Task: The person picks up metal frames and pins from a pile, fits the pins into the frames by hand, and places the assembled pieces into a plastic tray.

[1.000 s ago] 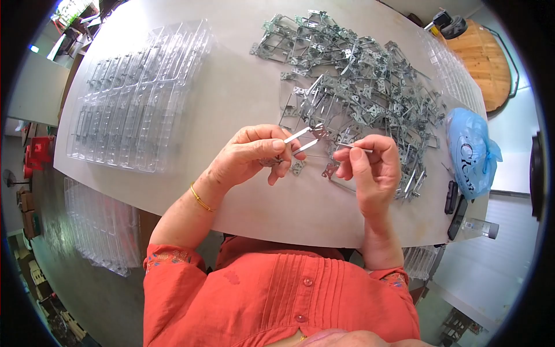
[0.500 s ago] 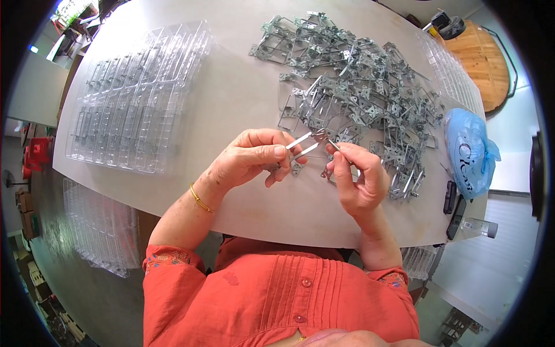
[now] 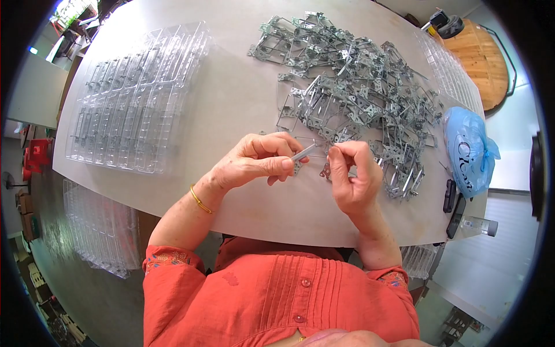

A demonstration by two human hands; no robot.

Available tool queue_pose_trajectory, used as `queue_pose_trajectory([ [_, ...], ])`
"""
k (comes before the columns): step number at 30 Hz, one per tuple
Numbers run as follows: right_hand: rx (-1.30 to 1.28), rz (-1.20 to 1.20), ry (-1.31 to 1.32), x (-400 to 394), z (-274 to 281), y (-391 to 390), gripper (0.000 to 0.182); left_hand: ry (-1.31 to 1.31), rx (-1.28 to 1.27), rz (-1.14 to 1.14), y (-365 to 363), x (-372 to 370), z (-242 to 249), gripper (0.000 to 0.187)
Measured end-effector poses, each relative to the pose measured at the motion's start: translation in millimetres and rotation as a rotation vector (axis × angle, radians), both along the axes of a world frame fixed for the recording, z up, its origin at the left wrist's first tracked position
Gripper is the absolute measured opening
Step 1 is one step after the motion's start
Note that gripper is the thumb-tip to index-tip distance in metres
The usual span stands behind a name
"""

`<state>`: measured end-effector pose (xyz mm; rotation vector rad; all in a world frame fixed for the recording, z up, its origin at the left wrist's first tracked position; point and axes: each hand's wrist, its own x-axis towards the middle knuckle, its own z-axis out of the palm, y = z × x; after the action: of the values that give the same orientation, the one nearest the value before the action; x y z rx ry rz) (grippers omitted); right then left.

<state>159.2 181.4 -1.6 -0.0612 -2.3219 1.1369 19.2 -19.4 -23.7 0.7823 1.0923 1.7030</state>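
My left hand (image 3: 257,159), with a gold bangle at the wrist, pinches a thin metal bracket (image 3: 303,152) between thumb and fingers. My right hand (image 3: 354,170) is closed just to the right of it, thumb against forefinger, near the bracket's far end; what its fingertips hold is too small to make out. Beyond both hands lies a large tangled pile of silvery metal brackets (image 3: 358,87). A few loose pieces lie on the table close to the fingers.
Clear plastic trays (image 3: 139,98) holding metal parts are on the left of the table (image 3: 243,214). At the right are a blue plastic bag (image 3: 471,150), a dark phone-like object (image 3: 456,218), a clear bottle (image 3: 480,226) and another clear tray (image 3: 451,66).
The bracket in my left hand has turned, so its two spread arms now look like one narrow strip. My right hand has shifted slightly left and its fingers have drawn closer together.
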Motion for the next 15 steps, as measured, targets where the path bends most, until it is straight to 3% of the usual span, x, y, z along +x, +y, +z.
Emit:
queue_pose_trajectory([
  [1, 0.0, 0.0, 0.0, 0.6, 1.7, -1.4, 0.012, 0.0, 0.0, 0.0, -0.5, 0.0, 2.9, 0.028],
  [3, -0.539, 0.03, -0.301, 1.5, 8.0, -2.7, 0.015, 0.162, -0.119, 0.031, -1.4, 1.1, 10.8, 0.028],
  [7, -0.749, 0.131, -0.38, -0.2, 17.1, 4.3, 0.025, 0.206, -0.123, 0.09, -0.5, 3.3, 14.2, 0.027],
  [9, -0.93, 0.29, -0.487, -1.5, 19.5, 10.7, 0.032, 0.195, -0.133, 0.07, -1.8, 1.6, 14.4, 0.026],
  [13, -0.996, 0.361, -0.556, -1.7, 24.8, 16.9, 0.035, 0.187, -0.142, 0.029, -1.8, 1.2, 14.0, 0.026],
  [15, -1.152, 0.435, -0.543, -2.2, 25.1, 19.4, 0.034, 0.147, -0.145, 0.013, -2.3, 0.3, 14.8, 0.025],
])
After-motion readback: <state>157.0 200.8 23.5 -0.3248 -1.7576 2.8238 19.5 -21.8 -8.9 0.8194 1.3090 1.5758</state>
